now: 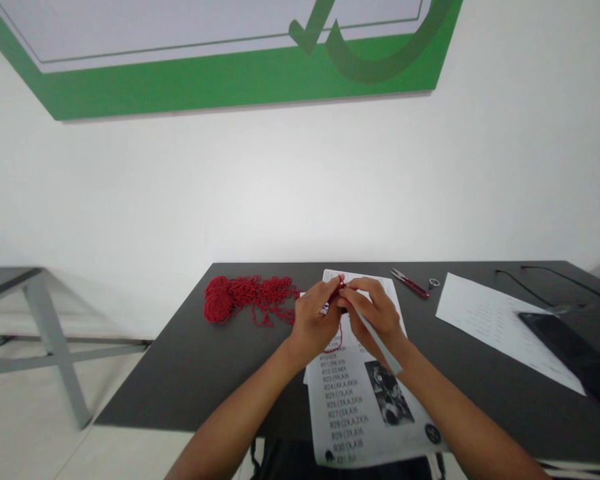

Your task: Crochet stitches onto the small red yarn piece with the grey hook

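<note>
My left hand (314,312) is closed on a small piece of red crochet work (334,292), pinched between thumb and fingers. Close against it, my right hand (377,310) grips a crochet hook (387,355), whose pale grey handle slants down over the wrist. The hook's tip is hidden among the fingers. A loop of red yarn (341,339) hangs below the hands over a printed pattern sheet (340,407). To the left lies a red yarn ball (219,300) with a loose, crinkled tangle of yarn (265,293) trailing towards my left hand.
Red-handled thread snips (411,283) and a small ring (434,283) lie right of the pattern sheet. Farther right on the dark table (180,380) are another paper (490,327), a black phone (570,353) and eyeglasses (540,293). A white wall stands behind.
</note>
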Motion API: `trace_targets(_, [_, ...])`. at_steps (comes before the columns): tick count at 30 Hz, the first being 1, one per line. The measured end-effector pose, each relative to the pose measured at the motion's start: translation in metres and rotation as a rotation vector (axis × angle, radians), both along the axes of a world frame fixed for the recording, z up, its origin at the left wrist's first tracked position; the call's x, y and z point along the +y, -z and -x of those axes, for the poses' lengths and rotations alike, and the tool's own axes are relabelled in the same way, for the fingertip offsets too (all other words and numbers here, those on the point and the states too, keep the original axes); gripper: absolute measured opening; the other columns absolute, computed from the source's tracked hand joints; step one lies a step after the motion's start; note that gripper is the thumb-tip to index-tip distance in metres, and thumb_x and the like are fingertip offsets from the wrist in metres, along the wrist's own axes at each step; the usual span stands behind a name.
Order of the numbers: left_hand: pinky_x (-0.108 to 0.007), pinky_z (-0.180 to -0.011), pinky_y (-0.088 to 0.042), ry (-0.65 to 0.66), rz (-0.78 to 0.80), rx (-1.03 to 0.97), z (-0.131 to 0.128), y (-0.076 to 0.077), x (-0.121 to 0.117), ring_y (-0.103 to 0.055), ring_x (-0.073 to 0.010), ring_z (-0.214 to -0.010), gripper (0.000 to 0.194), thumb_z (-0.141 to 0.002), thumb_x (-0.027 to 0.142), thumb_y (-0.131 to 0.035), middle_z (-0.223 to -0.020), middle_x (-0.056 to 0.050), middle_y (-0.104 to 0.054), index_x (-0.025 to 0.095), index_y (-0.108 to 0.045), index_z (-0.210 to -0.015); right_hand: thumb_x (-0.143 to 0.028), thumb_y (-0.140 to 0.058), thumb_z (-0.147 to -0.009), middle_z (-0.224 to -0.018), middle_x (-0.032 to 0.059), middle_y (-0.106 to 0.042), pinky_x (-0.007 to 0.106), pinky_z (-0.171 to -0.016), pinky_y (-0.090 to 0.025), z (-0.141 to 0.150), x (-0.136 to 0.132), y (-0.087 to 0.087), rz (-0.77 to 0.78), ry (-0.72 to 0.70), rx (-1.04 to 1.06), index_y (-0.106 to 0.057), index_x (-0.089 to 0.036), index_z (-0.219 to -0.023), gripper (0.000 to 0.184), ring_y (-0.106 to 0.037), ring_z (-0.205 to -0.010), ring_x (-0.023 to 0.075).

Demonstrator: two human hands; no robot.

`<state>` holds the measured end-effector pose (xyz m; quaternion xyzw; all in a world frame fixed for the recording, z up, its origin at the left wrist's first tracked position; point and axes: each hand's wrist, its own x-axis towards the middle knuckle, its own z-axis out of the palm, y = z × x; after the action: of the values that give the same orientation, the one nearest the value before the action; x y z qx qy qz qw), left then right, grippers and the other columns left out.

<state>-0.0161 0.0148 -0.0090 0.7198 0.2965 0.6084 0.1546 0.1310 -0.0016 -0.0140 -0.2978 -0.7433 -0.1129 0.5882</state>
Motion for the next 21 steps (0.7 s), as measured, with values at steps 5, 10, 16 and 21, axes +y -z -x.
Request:
trace_targets(5, [-0.032, -0.081, -0.063, 0.189, 0.421, -0.327, -0.011, 0.0, -0.003, -0.077, -0.0216, -0.088, 0.034, -0.083, 0.028, -0.075, -0.105, -0.009, -0.081, 0.019, -0.077, -0.116, -0.011, -0.066, -0.092, -0.109, 0.0099, -0.069, 0.049, -0.091, -0.058, -0.007, 0.003, 0.005, -0.1, 0.086, -0.13, -0.053, -0.029, -0.141, 0.054, -0.067, -0.105, 0.027])
trace_targets(10, [-0.031, -0.084, -0.06, 0.324, 0.547, -0.469, -0.011, 0.002, 0.002, -0.075, -0.022, -0.09, 0.042, -0.077, 0.039, -0.083, -0.106, -0.011, -0.08, 0.018, -0.079, -0.113, -0.015, -0.068, -0.092, -0.109, 0.0068, -0.07, 0.046, -0.092, -0.058, -0.006, 0.003, 0.005, -0.071, 0.01, -0.053, -0.058, -0.034, -0.138, 0.05, -0.068, -0.107, 0.0256])
trace_targets(16, [-0.026, -0.066, -0.059, 0.17, 0.413, -0.319, 0.006, -0.004, 0.009, -0.072, -0.0171, -0.071, 0.039, -0.08, 0.039, -0.08, -0.086, -0.006, -0.08, 0.017, -0.079, -0.112, -0.034, -0.056, -0.101, -0.109, 0.005, -0.072, 0.036, -0.084, -0.062, -0.001, -0.002, -0.011, 0.163, -0.224, 0.172, -0.071, -0.031, -0.111, 0.018, -0.072, -0.1, 0.0202])
trace_targets(21, [-0.027, -0.066, -0.061, -0.068, 0.254, -0.249, 0.011, -0.014, 0.014, -0.073, -0.0173, -0.07, 0.026, -0.082, 0.033, -0.076, -0.083, -0.004, -0.08, 0.019, -0.081, -0.104, -0.032, -0.065, -0.095, -0.108, 0.0014, -0.078, 0.038, -0.092, -0.06, 0.002, -0.002, -0.012, 0.353, -0.146, 0.168, -0.071, -0.029, -0.096, 0.007, -0.073, -0.101, 0.0209])
